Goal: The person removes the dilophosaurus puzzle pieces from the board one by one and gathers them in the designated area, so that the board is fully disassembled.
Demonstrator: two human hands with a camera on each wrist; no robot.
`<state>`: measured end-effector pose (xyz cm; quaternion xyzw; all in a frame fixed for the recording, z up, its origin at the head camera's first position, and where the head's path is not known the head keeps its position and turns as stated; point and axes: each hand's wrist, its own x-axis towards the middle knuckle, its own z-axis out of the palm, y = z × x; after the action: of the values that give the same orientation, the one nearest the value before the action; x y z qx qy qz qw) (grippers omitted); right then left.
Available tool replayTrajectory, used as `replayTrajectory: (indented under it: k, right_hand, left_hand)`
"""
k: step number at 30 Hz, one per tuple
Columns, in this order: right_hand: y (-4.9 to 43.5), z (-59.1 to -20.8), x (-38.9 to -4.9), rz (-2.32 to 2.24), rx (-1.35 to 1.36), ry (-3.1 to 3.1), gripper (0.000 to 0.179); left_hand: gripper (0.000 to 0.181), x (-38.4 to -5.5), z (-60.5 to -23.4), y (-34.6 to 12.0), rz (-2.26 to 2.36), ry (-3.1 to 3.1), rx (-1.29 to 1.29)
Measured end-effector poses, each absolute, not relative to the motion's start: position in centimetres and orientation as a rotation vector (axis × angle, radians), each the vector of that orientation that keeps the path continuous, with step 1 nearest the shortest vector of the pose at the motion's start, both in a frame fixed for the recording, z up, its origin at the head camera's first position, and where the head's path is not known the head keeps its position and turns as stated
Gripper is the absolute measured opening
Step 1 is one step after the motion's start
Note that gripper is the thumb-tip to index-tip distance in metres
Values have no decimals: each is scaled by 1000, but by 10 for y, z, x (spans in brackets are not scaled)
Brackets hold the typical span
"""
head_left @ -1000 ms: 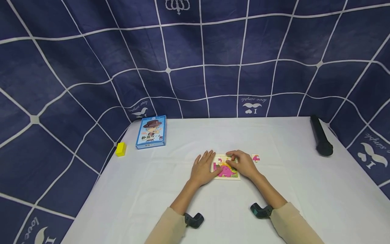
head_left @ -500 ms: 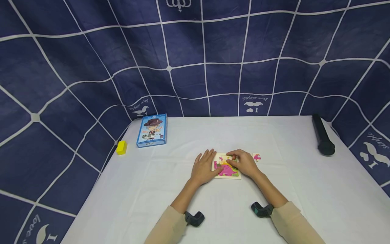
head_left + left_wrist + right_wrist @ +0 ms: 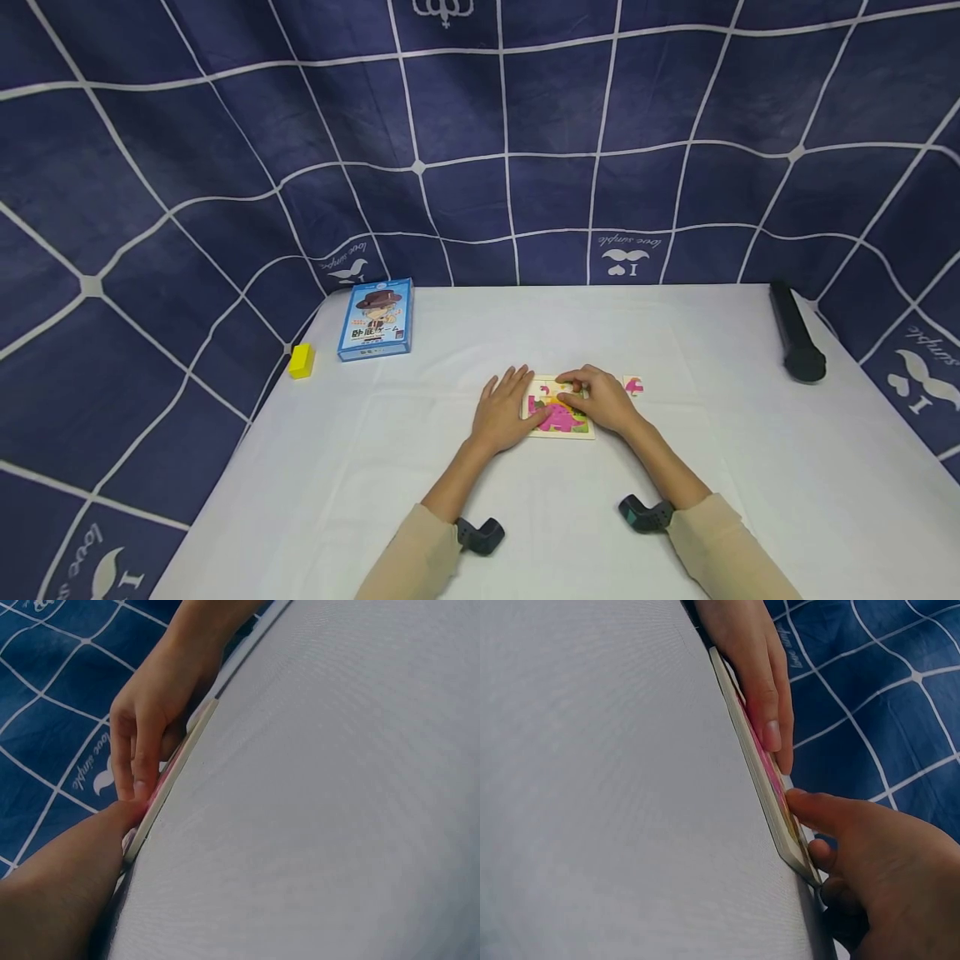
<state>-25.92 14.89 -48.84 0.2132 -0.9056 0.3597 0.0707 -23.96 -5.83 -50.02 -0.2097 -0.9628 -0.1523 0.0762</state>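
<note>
A small wooden jigsaw puzzle (image 3: 558, 419) with a pink dinosaur picture lies in a pale frame on the white table. My left hand (image 3: 501, 414) rests along its left edge, fingers extended, with the thumb laid across the picture. At the upper right of the puzzle, my right hand (image 3: 603, 402) has its thumb and forefinger bent around a puzzle piece (image 3: 567, 389), mostly hidden by the fingers. Both wrist views look almost edge-on at the puzzle, where the right fingers (image 3: 150, 750) and the left fingers (image 3: 761, 697) come close together. One loose pink-and-white piece (image 3: 633, 385) lies right of the frame.
A blue card-game box (image 3: 376, 320) lies at the back left, beside a yellow block (image 3: 302, 361). Toward the back right is a black cylindrical object (image 3: 797, 333). A dark blue checked cloth (image 3: 555, 192) hangs behind the white table (image 3: 555, 517).
Both hands keep nearly the same pose on the puzzle. The head view has shifted slightly, and no object has visibly moved on the table.
</note>
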Motion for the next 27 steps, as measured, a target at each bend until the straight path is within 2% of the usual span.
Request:
replayTrajectory:
  k: [27]
  right_hand:
    - [151,-497,-261,1283,604,-2619,28]
  left_hand:
    - [76,-239,-500,-59,-473,-2870,-646]
